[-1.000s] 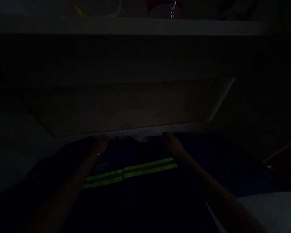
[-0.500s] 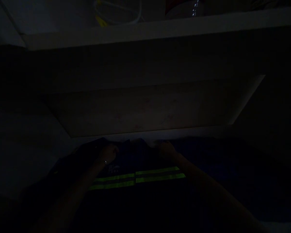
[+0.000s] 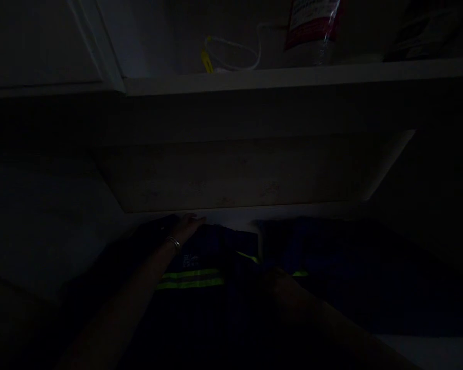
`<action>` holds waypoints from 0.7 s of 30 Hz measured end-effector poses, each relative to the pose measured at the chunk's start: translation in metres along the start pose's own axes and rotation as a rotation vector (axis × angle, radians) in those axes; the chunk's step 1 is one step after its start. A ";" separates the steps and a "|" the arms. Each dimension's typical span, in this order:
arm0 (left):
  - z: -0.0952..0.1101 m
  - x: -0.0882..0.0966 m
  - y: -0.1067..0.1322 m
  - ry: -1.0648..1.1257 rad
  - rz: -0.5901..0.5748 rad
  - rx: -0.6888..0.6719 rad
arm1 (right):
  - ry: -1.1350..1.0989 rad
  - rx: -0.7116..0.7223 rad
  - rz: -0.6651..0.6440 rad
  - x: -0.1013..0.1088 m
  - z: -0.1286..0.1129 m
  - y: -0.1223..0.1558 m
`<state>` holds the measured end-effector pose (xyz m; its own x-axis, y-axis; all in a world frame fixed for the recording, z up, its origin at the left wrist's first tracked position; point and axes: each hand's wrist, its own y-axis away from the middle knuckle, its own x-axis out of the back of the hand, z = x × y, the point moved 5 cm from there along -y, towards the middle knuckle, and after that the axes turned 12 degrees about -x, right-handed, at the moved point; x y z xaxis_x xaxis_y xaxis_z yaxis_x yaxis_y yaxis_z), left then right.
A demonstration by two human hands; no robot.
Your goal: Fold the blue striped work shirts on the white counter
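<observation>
A dark blue work jacket (image 3: 206, 241) with yellow-green reflective stripes lies spread out in dim light. My left hand (image 3: 188, 226), with a bracelet on its wrist, rests at the jacket's upper edge, fingers stretched to the right. Lower and to the right, my right hand (image 3: 280, 285) is closed on the jacket's front, very dark in shadow. Beside that hand the cloth is lifted and folded, so the stripe on this side is bent and partly covered.
A pale shelf edge (image 3: 254, 82) crosses above my hands. On it are a white cord (image 3: 235, 67) with a yellow tag (image 3: 207, 61) and a red-and-white package (image 3: 312, 25). A patterned back panel (image 3: 235, 174) stands behind the jacket. More dark blue cloth (image 3: 343, 267) lies at right.
My right hand has moved down towards me, drawing the jacket's front along and folding its stripe. My left hand has shifted up and right, its fingers now straighter. The view has tilted up slightly.
</observation>
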<state>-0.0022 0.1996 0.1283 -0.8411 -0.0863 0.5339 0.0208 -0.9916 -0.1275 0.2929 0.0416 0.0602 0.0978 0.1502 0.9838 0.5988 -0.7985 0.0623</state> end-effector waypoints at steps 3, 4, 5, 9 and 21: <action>-0.004 -0.023 0.016 0.000 -0.110 -0.016 | -0.248 -0.225 -0.085 0.008 0.003 0.000; -0.007 -0.030 0.023 -0.005 -0.138 -0.022 | -0.335 -0.354 -0.050 0.017 0.006 -0.004; -0.010 -0.036 0.030 -0.011 -0.158 -0.027 | -0.417 -0.484 0.018 0.027 0.008 -0.008; -0.017 -0.046 0.053 -0.037 -0.173 -0.036 | -0.513 -0.680 0.246 0.057 -0.016 -0.033; -0.018 0.011 0.073 0.229 -0.004 0.157 | -0.504 -0.465 0.014 0.037 -0.026 -0.059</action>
<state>-0.0194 0.1283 0.1093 -0.9412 -0.0761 0.3292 0.0858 -0.9962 0.0150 0.2405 0.0794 0.0975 0.5283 0.3008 0.7940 0.2026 -0.9528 0.2262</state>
